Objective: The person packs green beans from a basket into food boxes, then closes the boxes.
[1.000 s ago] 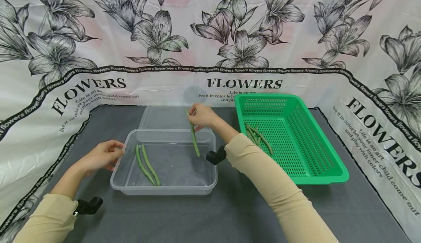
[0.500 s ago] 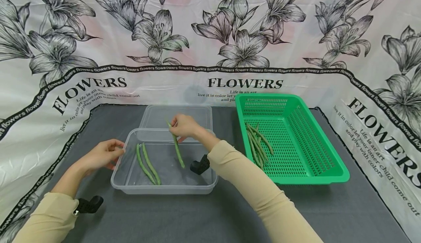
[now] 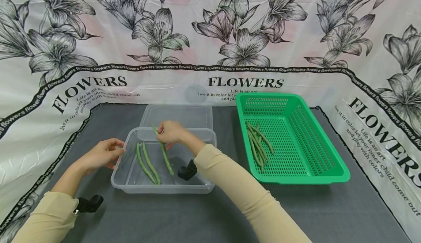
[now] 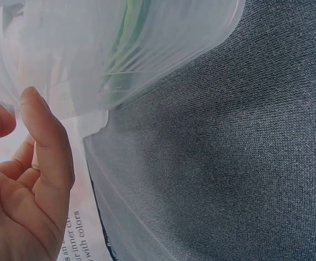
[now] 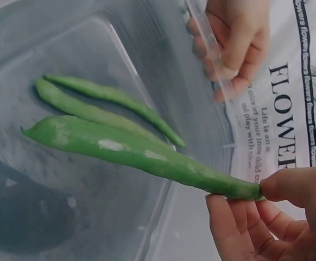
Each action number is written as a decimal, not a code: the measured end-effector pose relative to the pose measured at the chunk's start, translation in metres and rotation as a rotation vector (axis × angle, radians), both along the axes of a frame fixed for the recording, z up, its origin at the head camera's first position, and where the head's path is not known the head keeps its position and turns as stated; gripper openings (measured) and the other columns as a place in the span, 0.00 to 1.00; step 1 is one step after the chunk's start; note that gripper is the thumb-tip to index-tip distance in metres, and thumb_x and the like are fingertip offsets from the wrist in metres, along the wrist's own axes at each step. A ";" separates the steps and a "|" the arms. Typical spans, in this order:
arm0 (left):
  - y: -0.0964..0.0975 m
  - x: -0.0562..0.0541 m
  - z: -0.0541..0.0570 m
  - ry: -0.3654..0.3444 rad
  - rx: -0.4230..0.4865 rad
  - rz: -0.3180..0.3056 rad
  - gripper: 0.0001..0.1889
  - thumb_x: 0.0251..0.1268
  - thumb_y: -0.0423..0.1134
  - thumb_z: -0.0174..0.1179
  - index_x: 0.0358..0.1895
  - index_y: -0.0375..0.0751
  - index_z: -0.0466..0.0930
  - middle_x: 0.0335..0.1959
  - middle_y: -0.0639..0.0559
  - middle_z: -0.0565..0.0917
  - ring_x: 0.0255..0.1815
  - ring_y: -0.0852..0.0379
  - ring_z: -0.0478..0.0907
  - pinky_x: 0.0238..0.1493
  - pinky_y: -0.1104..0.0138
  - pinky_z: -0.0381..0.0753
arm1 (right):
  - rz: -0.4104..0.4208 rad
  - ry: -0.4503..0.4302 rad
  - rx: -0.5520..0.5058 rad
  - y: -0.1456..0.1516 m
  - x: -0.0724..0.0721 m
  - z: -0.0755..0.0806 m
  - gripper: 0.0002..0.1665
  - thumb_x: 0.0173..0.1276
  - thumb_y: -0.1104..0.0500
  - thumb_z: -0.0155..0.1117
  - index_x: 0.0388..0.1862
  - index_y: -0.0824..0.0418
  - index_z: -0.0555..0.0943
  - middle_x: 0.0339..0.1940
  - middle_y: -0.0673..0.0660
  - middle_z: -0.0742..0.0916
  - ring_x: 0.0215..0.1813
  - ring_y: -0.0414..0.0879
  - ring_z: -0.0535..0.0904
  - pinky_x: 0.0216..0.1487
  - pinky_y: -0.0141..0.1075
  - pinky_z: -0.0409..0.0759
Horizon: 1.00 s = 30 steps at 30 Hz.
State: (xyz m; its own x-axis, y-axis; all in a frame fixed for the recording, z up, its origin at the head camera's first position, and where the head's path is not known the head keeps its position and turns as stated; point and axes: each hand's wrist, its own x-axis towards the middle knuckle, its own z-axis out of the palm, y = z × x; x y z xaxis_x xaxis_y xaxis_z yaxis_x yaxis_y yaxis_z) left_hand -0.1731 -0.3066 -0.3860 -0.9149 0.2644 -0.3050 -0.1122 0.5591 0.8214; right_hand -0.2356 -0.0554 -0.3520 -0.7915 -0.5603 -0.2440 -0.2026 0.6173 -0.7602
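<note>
Over the clear box (image 3: 164, 189), the right hand (image 3: 171, 131) pinches a green bean (image 5: 141, 155) by its far end between thumb and fingers, the free end slanting down toward the near side. Hand and bean have shifted left from the right part of the box, while the two loose beans (image 3: 150, 165) inside lie as before; the held one now runs roughly parallel, just to their right, which looks like a third joining the row. At the left rim, the left hand (image 3: 102, 155) has its fingers bent against the wall; seen hazily, it may grip or only touch, I cannot tell. The pair lies between that hand and the held bean, somewhat nearer. Beyond the far rim, a clear lid (image 3: 175, 113) lies flat. To the right, on grey cloth (image 3: 164, 217), stands a green basket (image 3: 302, 180), a heap of beans (image 3: 257, 146) along its left side.
</note>
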 end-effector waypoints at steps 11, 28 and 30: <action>0.000 -0.001 0.001 0.007 0.002 -0.007 0.25 0.71 0.43 0.48 0.60 0.28 0.60 0.41 0.38 0.74 0.34 0.55 0.73 0.32 0.60 0.81 | -0.019 -0.028 0.056 -0.014 0.005 -0.007 0.05 0.69 0.61 0.54 0.41 0.61 0.71 0.26 0.52 0.77 0.28 0.44 0.78 0.34 0.37 0.83; 0.000 0.000 0.001 0.014 -0.007 -0.006 0.24 0.71 0.43 0.48 0.60 0.27 0.60 0.41 0.38 0.74 0.34 0.55 0.73 0.31 0.61 0.81 | 0.036 0.103 0.154 -0.018 0.010 -0.011 0.15 0.71 0.54 0.50 0.53 0.59 0.72 0.38 0.57 0.83 0.30 0.53 0.83 0.31 0.36 0.81; 0.000 0.000 0.001 0.014 -0.006 -0.006 0.24 0.71 0.43 0.48 0.60 0.27 0.60 0.41 0.38 0.74 0.34 0.55 0.73 0.31 0.61 0.81 | 0.038 0.119 0.156 -0.017 0.009 -0.009 0.17 0.71 0.54 0.50 0.55 0.59 0.72 0.43 0.56 0.83 0.32 0.52 0.83 0.29 0.34 0.80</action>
State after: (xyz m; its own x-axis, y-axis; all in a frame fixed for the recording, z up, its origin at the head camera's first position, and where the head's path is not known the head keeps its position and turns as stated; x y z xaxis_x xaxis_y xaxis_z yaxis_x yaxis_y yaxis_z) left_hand -0.1727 -0.3067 -0.3852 -0.9175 0.2684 -0.2936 -0.0969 0.5649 0.8195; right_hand -0.2262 -0.0721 -0.3615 -0.7990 -0.5532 -0.2359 -0.3110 0.7158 -0.6252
